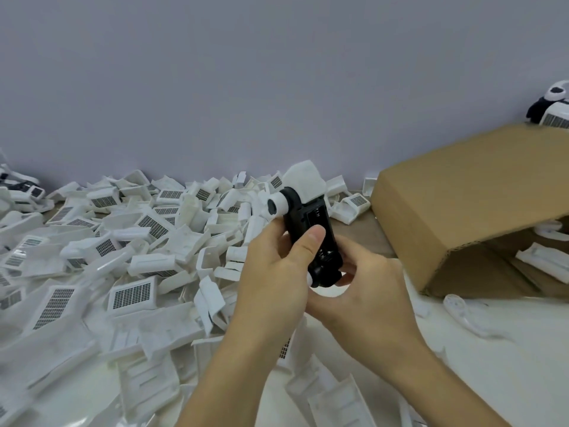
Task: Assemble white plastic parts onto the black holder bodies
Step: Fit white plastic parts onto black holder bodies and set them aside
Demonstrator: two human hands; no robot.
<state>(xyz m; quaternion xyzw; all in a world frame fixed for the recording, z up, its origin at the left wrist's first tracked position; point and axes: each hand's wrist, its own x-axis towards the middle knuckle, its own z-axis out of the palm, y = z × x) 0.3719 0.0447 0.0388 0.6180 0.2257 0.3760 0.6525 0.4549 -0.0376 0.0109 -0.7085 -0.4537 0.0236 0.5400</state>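
Your left hand (274, 269) grips 1 black holder body (314, 232) mid-frame, thumb across it; right hand (366, 291) pinches its lower end. 1 white cap (304, 180) sits on top. Loose white parts (129, 260): too many to count. 1 cardboard box (462, 204) on the right.

One head-worn wide-angle view, looking forward and down, close over the hands (323, 282); bench (508, 349) edges bend, perhaps from lens distortion.
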